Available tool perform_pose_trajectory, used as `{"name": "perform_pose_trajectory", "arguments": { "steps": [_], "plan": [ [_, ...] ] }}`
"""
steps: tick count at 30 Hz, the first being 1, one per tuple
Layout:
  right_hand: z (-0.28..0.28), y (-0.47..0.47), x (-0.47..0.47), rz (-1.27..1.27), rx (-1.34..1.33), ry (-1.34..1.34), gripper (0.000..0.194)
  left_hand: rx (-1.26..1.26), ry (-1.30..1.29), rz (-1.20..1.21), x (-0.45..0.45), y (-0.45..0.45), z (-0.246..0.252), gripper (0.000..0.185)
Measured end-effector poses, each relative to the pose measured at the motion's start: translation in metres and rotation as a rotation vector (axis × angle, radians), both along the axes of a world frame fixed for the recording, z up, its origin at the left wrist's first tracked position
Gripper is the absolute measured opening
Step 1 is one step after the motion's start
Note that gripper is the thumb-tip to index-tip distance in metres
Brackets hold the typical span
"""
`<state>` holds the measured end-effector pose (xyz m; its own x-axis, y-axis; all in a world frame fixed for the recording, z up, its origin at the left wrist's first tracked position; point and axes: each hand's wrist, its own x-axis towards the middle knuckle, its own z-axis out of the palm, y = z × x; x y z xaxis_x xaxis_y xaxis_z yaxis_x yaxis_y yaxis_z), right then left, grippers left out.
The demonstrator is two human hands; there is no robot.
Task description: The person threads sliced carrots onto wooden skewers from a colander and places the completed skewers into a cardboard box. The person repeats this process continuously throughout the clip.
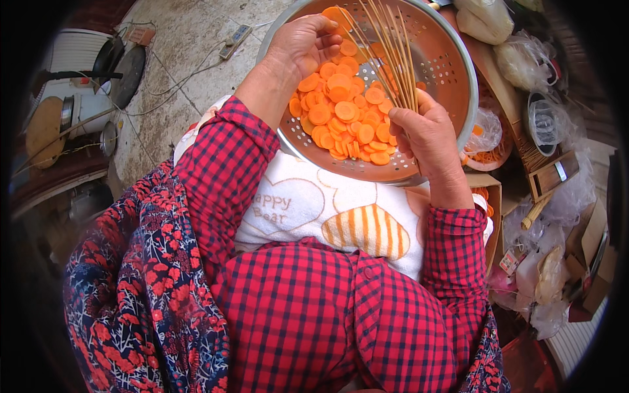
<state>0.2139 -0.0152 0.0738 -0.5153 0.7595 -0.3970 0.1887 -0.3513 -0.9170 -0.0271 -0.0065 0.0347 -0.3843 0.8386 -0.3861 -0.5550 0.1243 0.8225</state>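
A large metal colander (444, 98) rests over a printed towel (290, 196) on my lap, with many round carrot slices (344, 110) piled inside. My right hand (427, 130), at the colander's right side, grips a fanned bundle of thin wooden skewers (393, 59) pointing up and away. Over the colander's upper left, my left hand (312, 44) pinches a carrot slice (335, 18) between thumb and finger, close to the tips of the leftmost skewers. Whether a skewer passes through that slice cannot be told.
At the right stand a bowl of shredded carrot (491, 157), a cardboard box (494, 196), a wooden slicer (553, 174) and plastic bags (526, 64). A power strip (236, 42) with its cable lies on the floor at the upper left, near pots and a round wooden board (44, 132).
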Motion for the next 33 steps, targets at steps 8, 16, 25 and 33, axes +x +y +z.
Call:
{"name": "perform_pose_trajectory", "arguments": {
  "steps": [8, 16, 25, 33],
  "plan": [
    [-0.006, 0.003, 0.000, -0.003, 0.005, 0.015, 0.011, -0.022, -0.017, -0.064, 0.005, -0.002, 0.003, 0.008],
    [-0.009, 0.004, 0.001, -0.024, -0.031, 0.058, 0.010, -0.022, 0.005, -0.061, 0.009, -0.004, 0.003, 0.009],
    [-0.006, 0.004, 0.001, 0.002, -0.051, 0.051, 0.011, 0.015, 0.005, -0.048, 0.007, 0.003, -0.013, 0.009],
    [-0.003, 0.004, 0.000, -0.001, -0.137, 0.094, 0.012, 0.095, -0.103, -0.084, 0.008, 0.006, -0.018, 0.014]
  ]
}}
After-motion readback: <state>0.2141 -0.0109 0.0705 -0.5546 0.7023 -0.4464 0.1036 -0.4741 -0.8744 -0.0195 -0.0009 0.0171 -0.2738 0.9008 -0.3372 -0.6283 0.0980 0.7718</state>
